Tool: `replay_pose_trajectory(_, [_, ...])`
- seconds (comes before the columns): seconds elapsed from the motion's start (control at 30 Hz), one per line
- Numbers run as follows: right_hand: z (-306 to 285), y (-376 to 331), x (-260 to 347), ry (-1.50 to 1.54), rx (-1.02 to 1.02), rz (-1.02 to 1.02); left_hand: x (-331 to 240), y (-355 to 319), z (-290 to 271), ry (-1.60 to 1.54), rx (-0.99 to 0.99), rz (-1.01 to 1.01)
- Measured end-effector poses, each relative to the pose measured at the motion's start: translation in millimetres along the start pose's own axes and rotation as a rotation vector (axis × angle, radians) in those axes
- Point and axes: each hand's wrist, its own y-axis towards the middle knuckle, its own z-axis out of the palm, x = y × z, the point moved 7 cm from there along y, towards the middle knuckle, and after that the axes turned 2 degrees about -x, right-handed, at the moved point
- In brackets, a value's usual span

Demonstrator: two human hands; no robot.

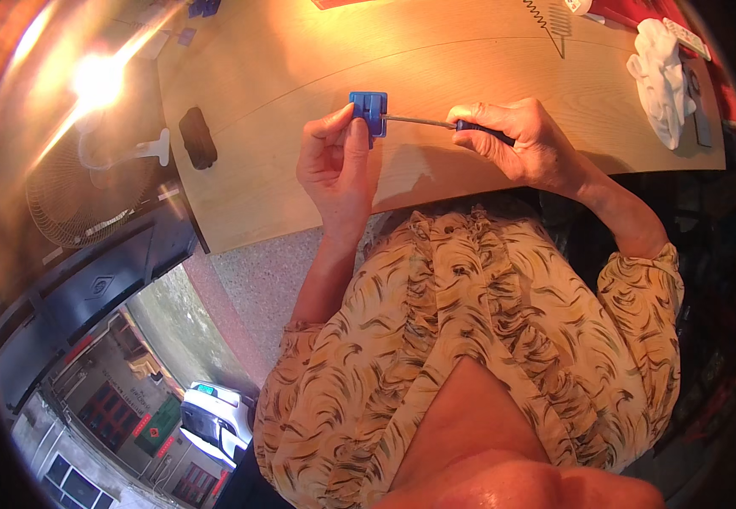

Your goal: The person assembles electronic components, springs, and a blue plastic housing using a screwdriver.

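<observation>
Over the wooden table, my left hand (pixel 338 161) pinches a small blue plastic part (pixel 369 109), squarish with raised ridges, between thumb and fingers. My right hand (pixel 525 140) is closed around the dark blue handle of a screwdriver (pixel 419 121). Its metal shaft points left, and the tip meets the right edge of the blue part. Whether the tip sits in a hole or a screw there is too small to tell.
On the table (pixel 266 170), a dark brown block (pixel 197 137) lies at the left. A white glove (pixel 660 81) and a coiled black cord (pixel 550 25) are at the far right. Beyond the left edge stands a fan (pixel 88 191) near a bright light (pixel 98 81).
</observation>
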Motion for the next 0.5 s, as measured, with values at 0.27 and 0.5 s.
replay_pose_trajectory(0.27, [2.0,-2.9,-7.6,-0.013,0.069,0.058,4.6,-2.3,-1.9,0.025,-0.01,-0.005])
replay_pose_trajectory(0.5, [-4.4,-4.3,-9.7,0.004,0.012,0.008,6.5,-0.1,4.5,0.045,0.006,0.004])
